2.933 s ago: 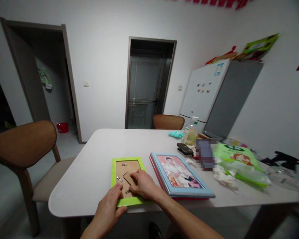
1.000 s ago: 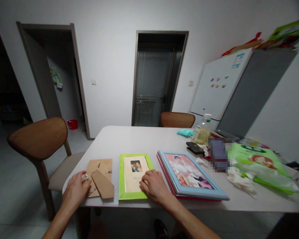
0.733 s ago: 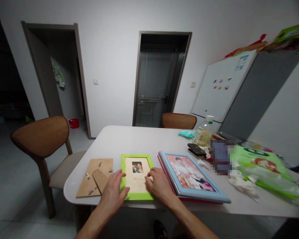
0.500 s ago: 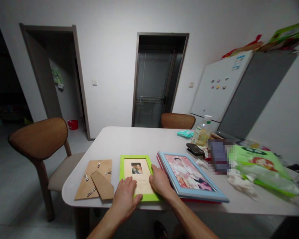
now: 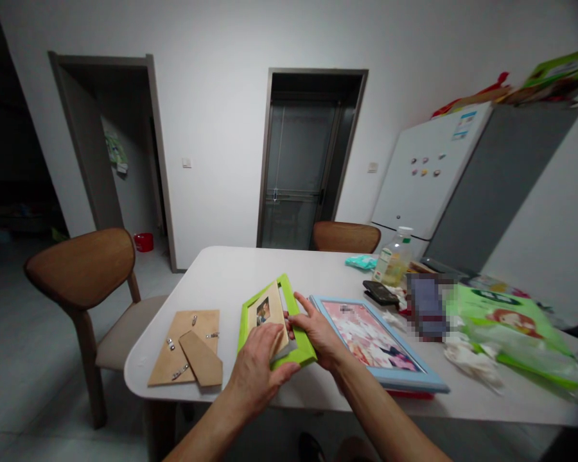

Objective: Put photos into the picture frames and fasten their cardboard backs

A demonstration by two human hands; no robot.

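- You wear the only camera on your head; it looks forward and down over the near edge of the table [image 5: 221, 273].
- Your left hand [image 5: 256, 369] and right hand [image 5: 322, 333] sit close below it, with both forearms entering around 6 o'clock.
- Farther off, its wide view faces a glass-paned door [image 5: 296, 167] at 12 o'clock and reaches the fridge [image 5: 426, 192] at 2 o'clock.

Picture frame [image 5: 305, 347]: lime green. Insert [image 5: 243, 317]: cream. Backing board [image 5: 162, 367]: tan. Stacked frame [image 5: 384, 373]: light blue. Tabletop [image 5: 221, 273]: white, plain. Bucket [image 5: 143, 242]: red.
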